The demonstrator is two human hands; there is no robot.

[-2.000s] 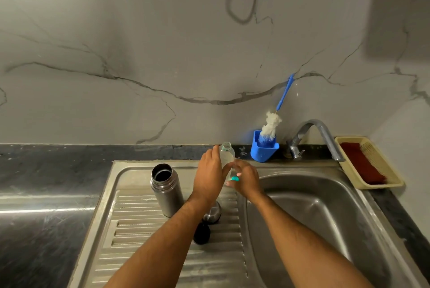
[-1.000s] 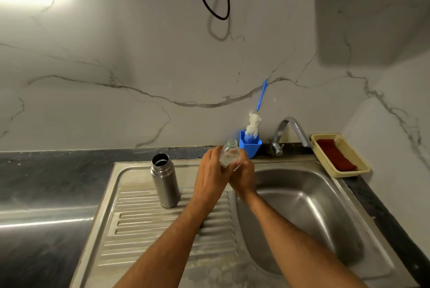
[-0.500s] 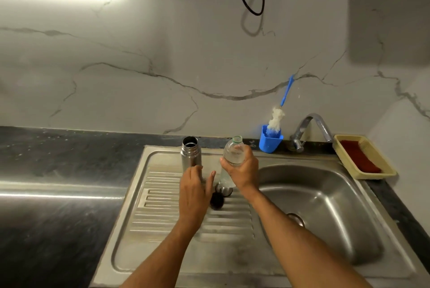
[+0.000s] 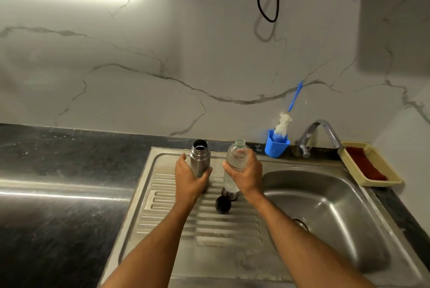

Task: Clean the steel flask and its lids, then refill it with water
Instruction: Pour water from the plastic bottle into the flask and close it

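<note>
Drainboard [image 4: 209,229] ridges run wide and bare toward the near edge, so there's plenty of room in front of the action, and the dark tabletop [image 4: 69,194] stretches off to the left. Sink basin [image 4: 325,206] drops away on the right, its rim just beside the right hand. Back edge is busier: a blue holder [image 4: 275,147] with a bottle brush [image 4: 282,125] leaning out of it, the tap [image 4: 318,129] arching over the basin, and a yellow tray [image 4: 372,180] with a red cloth in the far right corner.

Now the grips. Left hand [image 4: 189,178] is wrapped round the lower body of the steel flask [image 4: 200,157], which stands upright on the drainboard, mouth open, no lid on. Right hand [image 4: 246,175] is clasped round a clear plastic bottle [image 4: 236,155], uncapped, held upright just beside the flask, the two not touching. Whether the bottle's base rests on the drainboard, I can't tell. Between the wrists sit the lids: a steel cap [image 4: 229,193] partly hidden behind the bottle, and a black stopper [image 4: 223,204] just in front of it.
</note>
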